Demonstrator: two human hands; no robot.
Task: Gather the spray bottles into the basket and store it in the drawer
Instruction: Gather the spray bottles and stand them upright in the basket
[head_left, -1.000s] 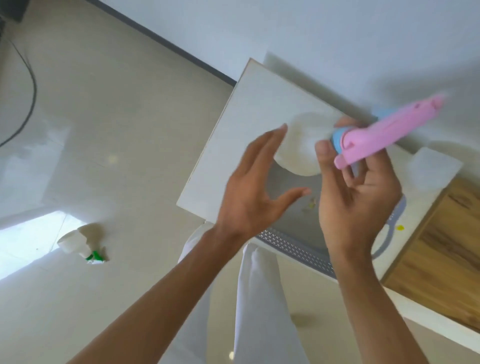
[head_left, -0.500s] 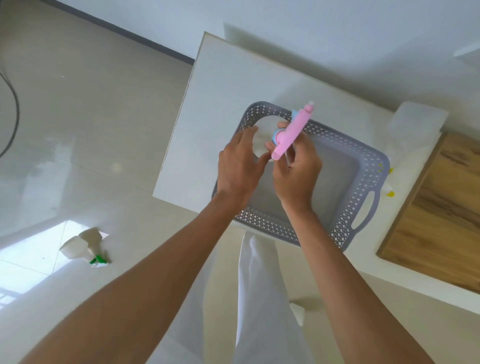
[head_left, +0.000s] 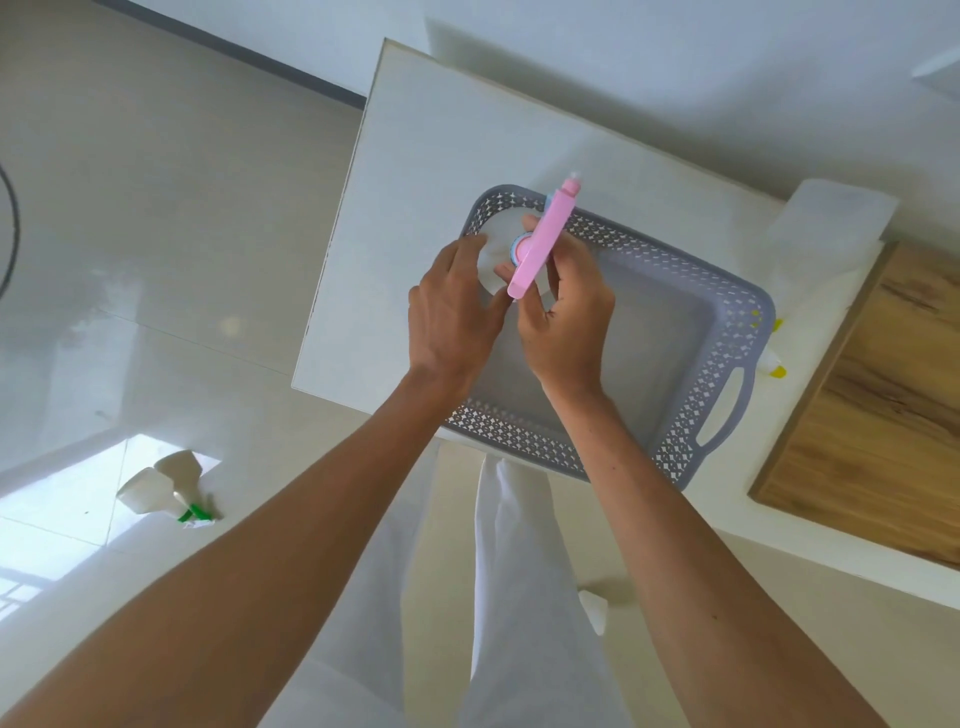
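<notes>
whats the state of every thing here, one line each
grey perforated plastic basket: on the white tabletop, bottom bare where visible
white spray bottle with pink trigger: upright, held by both hands over the basket's corner
left hand: cups the bottle's body
right hand: grips its neck
white spray bottle with green nozzle: lying on the floor

Wooden panel (head_left: 883, 415) right; black cable (head_left: 17, 234), perhaps, far left.

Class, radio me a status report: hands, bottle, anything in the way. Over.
Left hand and right hand hold pink spray bottle over basket. Not yet released. Green-nozzle bottle on floor. Basket opening unobstructed.
</notes>
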